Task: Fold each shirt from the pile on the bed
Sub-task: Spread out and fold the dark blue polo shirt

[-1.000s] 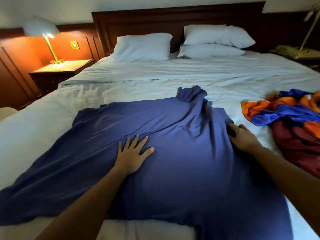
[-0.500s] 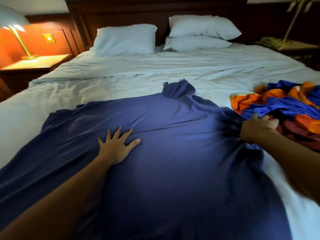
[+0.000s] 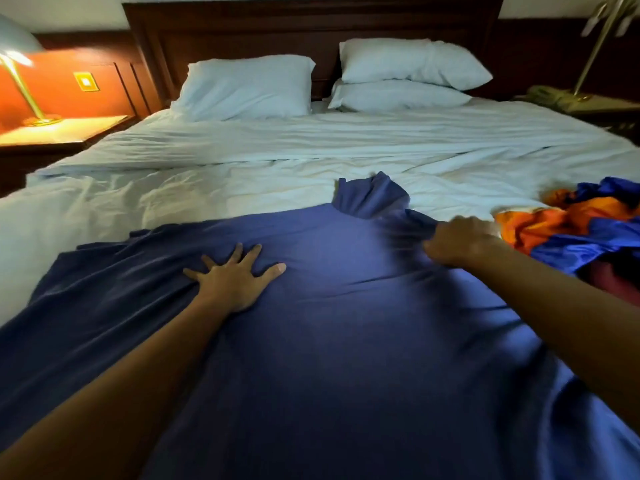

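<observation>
My left hand (image 3: 235, 278) lies flat with fingers spread, pressing on the shirt (image 3: 346, 341) left of its middle. The shirt is spread across the foot of the bed (image 3: 311, 157), collar toward the headboard, with no fold in it that I can see. My right hand (image 3: 457, 242), blurred, grips bunched cloth at the shirt's right shoulder. At the bed's right edge the pile (image 3: 571, 233) lies unfolded. I judge the task barely begun.

Navy shirt (image 3: 346, 341) spread flat on bed (image 3: 242, 161). Left hand (image 3: 235, 275) pressed flat on shirt; right hand (image 3: 457, 242) gripping bunched fabric beside shirt's collar.
</observation>
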